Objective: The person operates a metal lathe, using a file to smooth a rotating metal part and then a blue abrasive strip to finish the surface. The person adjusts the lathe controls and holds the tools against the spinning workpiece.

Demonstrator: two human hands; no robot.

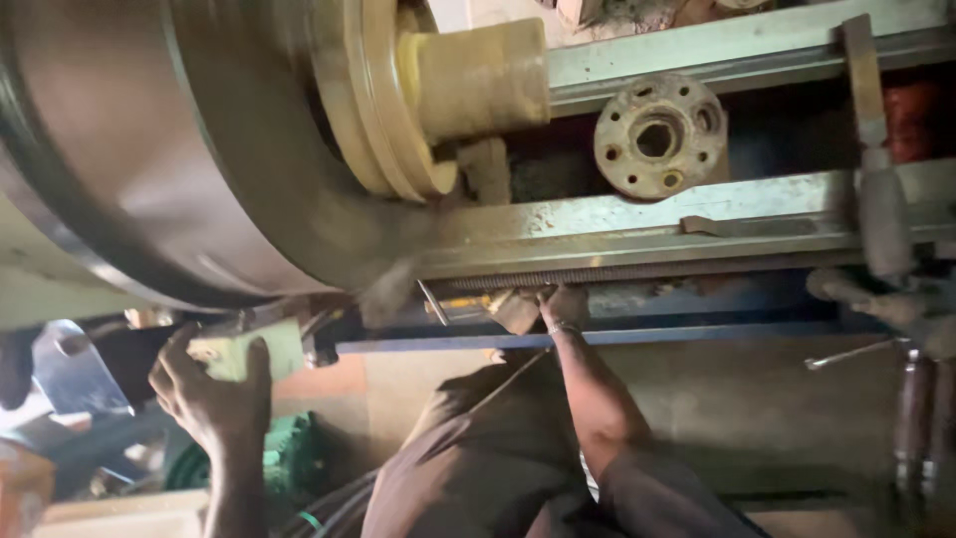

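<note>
Nearest the camera, the left hand (211, 391) is closed around a pale green block (239, 351) just under the big drum, thumb on one side and fingers wrapped over the other. The right hand (556, 305) reaches up to the underside of the machine's bed, beside a thin metal rod (432, 302). Its fingers are curled there, but I cannot tell whether that grip holds anything or only presses on a part.

Judging by this, the step in hand is working the machine's controls while it runs. Any further move calls for keeping fingers and the brown sleeve (637, 488) clear of the turning mass.

Above the hands run the long steel rails (637, 224). The large drum (169, 149) is blurred, apparently spinning, with a yellowish stepped hub (468, 80) at its centre. Beyond them a rusty holed disc (659, 134) sits between the rails.

The drum is cut off at the left and top. The dark levers (881, 214) at the right are hard to make out.
</note>
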